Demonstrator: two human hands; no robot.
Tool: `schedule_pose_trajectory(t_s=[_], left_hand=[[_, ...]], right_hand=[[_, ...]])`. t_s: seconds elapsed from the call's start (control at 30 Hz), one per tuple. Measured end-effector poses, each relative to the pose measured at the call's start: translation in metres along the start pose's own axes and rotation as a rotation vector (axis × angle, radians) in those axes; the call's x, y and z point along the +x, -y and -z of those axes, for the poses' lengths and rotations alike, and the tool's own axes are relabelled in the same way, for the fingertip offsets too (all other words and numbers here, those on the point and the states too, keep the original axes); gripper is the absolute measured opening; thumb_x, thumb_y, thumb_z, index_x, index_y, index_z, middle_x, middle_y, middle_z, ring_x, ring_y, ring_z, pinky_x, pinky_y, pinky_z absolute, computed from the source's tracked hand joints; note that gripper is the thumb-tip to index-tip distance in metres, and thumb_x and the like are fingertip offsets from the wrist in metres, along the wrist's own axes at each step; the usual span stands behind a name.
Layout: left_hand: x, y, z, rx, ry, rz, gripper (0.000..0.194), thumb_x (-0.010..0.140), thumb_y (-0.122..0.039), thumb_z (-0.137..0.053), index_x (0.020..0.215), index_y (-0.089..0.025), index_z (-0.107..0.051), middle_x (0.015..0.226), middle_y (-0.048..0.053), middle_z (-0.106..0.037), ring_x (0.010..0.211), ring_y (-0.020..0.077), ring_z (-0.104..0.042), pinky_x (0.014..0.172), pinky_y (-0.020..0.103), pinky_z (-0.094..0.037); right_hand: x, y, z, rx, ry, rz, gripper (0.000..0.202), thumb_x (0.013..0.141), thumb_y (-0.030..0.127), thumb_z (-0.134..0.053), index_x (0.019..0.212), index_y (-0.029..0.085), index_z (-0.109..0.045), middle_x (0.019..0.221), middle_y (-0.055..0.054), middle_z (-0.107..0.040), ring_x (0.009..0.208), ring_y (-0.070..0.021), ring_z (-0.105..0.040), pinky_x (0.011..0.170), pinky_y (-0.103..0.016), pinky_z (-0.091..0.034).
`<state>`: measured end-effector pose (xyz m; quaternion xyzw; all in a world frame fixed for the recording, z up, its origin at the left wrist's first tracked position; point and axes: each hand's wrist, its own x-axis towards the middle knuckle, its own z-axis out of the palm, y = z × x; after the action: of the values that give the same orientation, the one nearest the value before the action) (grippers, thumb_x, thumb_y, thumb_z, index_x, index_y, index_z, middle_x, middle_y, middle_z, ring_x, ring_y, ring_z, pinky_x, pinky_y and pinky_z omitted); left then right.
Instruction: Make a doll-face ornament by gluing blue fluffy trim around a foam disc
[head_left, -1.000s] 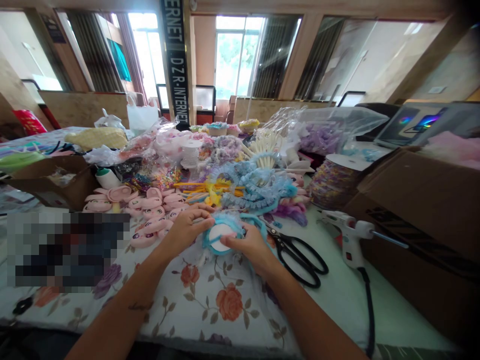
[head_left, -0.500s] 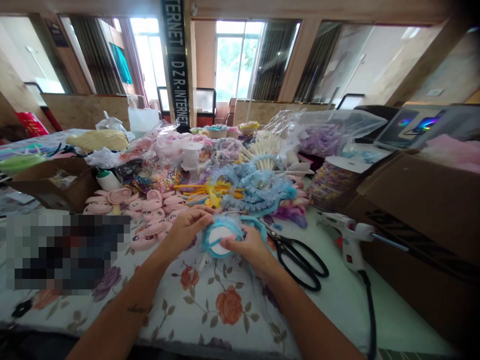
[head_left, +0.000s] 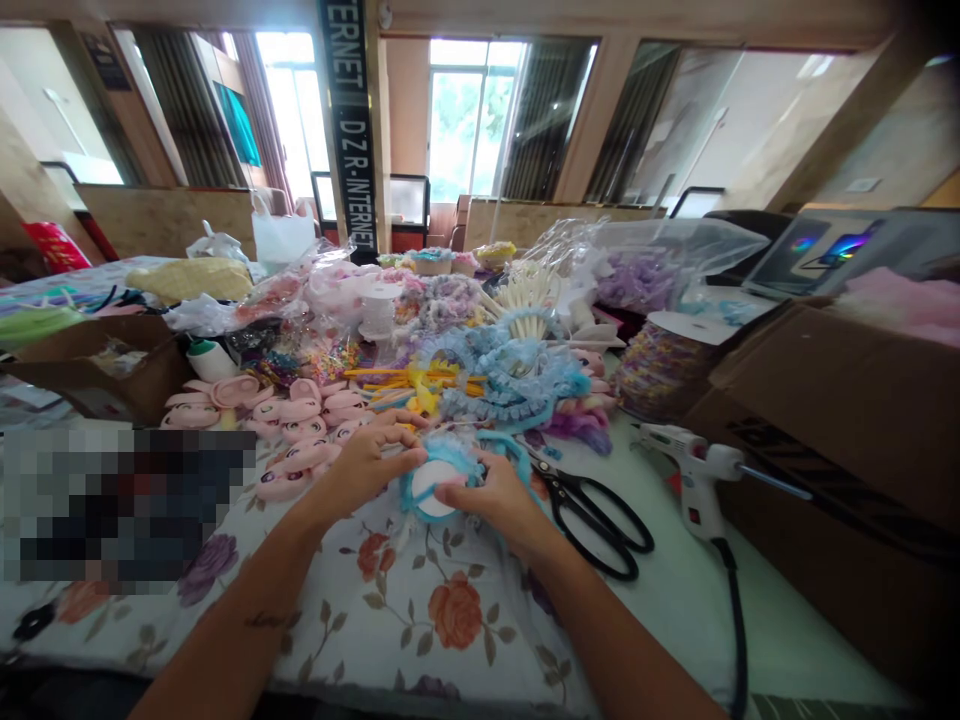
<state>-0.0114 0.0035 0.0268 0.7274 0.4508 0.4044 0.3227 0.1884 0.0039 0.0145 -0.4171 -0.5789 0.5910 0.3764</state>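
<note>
A round piece with a white disc face and fluffy light blue trim (head_left: 433, 488) is held between my hands above the flowered cloth. My right hand (head_left: 491, 492) is closed on its right side, the thumb lying across the white disc. At its upper left edge, my left hand (head_left: 379, 458) pinches the blue trim between thumb and fingers. A blue fuzzy strip (head_left: 510, 446) runs behind my right hand. Black-handled scissors (head_left: 600, 520) lie open just to the right.
A white glue gun (head_left: 697, 480) stands at the right, beside a big cardboard box (head_left: 840, 480). Pink bunny-like pieces (head_left: 300, 455) lie to the left. Blue lace (head_left: 517, 385), yellow sticks (head_left: 412, 379) and a ribbon spool (head_left: 667, 365) are piled behind.
My left hand has come in onto the trim's upper left edge, its thumb lower than before. The round piece has shifted and tilted slightly in my right hand.
</note>
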Motion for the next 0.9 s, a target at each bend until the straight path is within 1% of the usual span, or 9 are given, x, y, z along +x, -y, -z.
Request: schedule_pose_trajectory(t_s=[0.13,0.33,0.43,0.53,0.6,0.67,0.73,0.8,0.9], left_hand=[[-0.001,0.001,0.002,-0.010,0.048,-0.001,0.025,0.083,-0.040,-0.059,0.070,-0.019,-0.065,0.118,0.009,-0.062,0.114,0.0255,-0.056,0.102,0.038,-0.038],[-0.001,0.004,0.001,-0.038,0.067,0.040,0.025,0.080,-0.041,-0.061,0.070,-0.019,-0.067,0.118,0.009,-0.063,0.115,0.0271,-0.056,0.101,0.040,-0.040],[0.000,0.004,-0.001,-0.129,-0.023,0.073,0.026,0.081,-0.042,-0.061,0.074,-0.018,-0.068,0.115,0.011,-0.064,0.116,0.0272,-0.056,0.099,0.039,-0.042],[0.000,0.003,-0.003,-0.226,-0.207,0.084,0.028,0.083,-0.044,-0.058,0.083,-0.017,-0.067,0.119,0.011,-0.063,0.115,0.0261,-0.056,0.095,0.037,-0.045],[0.000,0.002,-0.005,-0.208,-0.277,0.061,0.028,0.083,-0.043,-0.059,0.083,-0.017,-0.066,0.119,0.011,-0.063,0.113,0.0253,-0.057,0.095,0.037,-0.045],[0.000,0.001,-0.006,-0.120,-0.266,0.025,0.025,0.081,-0.042,-0.062,0.079,-0.018,-0.067,0.115,0.009,-0.065,0.114,0.0252,-0.056,0.100,0.038,-0.041],[-0.001,0.000,-0.007,-0.030,-0.220,-0.002,0.023,0.079,-0.042,-0.065,0.078,-0.019,-0.068,0.114,0.008,-0.065,0.115,0.0257,-0.055,0.103,0.040,-0.037],[-0.001,0.000,-0.009,0.024,-0.196,-0.017,0.022,0.078,-0.042,-0.066,0.078,-0.020,-0.068,0.114,0.008,-0.064,0.115,0.0265,-0.055,0.103,0.041,-0.037],[0.000,0.003,-0.010,0.066,-0.204,-0.038,0.020,0.080,-0.040,-0.064,0.077,-0.020,-0.068,0.114,0.008,-0.064,0.114,0.0267,-0.055,0.102,0.042,-0.037]], right_hand=[[-0.001,0.000,-0.001,-0.011,0.021,0.007,0.017,0.061,0.028,-0.078,0.075,0.021,-0.070,0.064,0.002,-0.061,0.060,-0.0162,-0.052,0.064,-0.030,-0.042],[0.000,-0.005,-0.002,0.005,0.025,0.025,0.017,0.062,0.027,-0.076,0.074,0.019,-0.068,0.063,0.003,-0.058,0.058,-0.0140,-0.050,0.061,-0.028,-0.040],[0.001,-0.004,-0.003,0.073,-0.007,-0.009,0.020,0.060,0.030,-0.078,0.071,0.019,-0.066,0.064,0.003,-0.060,0.060,-0.0148,-0.052,0.064,-0.029,-0.042],[0.003,-0.004,-0.004,0.163,-0.141,-0.024,0.026,0.055,0.032,-0.081,0.071,0.018,-0.066,0.068,0.001,-0.064,0.066,-0.0174,-0.057,0.069,-0.031,-0.044],[0.005,-0.005,-0.005,0.238,-0.190,-0.015,0.030,0.054,0.033,-0.082,0.073,0.017,-0.066,0.071,0.000,-0.066,0.069,-0.0187,-0.059,0.072,-0.032,-0.046],[0.005,-0.006,-0.005,0.299,-0.211,-0.002,0.032,0.054,0.034,-0.083,0.076,0.016,-0.067,0.073,-0.001,-0.067,0.071,-0.0192,-0.060,0.072,-0.032,-0.047],[0.005,-0.007,-0.006,0.314,-0.246,0.010,0.035,0.055,0.034,-0.083,0.079,0.016,-0.067,0.074,-0.002,-0.067,0.071,-0.0190,-0.061,0.070,-0.031,-0.047],[0.005,-0.006,-0.007,0.311,-0.279,0.021,0.035,0.056,0.033,-0.083,0.080,0.015,-0.067,0.074,-0.002,-0.067,0.070,-0.0184,-0.060,0.069,-0.030,-0.047],[0.004,-0.005,-0.008,0.319,-0.276,0.043,0.033,0.056,0.031,-0.083,0.080,0.015,-0.067,0.073,-0.001,-0.066,0.069,-0.0177,-0.060,0.069,-0.030,-0.047]])
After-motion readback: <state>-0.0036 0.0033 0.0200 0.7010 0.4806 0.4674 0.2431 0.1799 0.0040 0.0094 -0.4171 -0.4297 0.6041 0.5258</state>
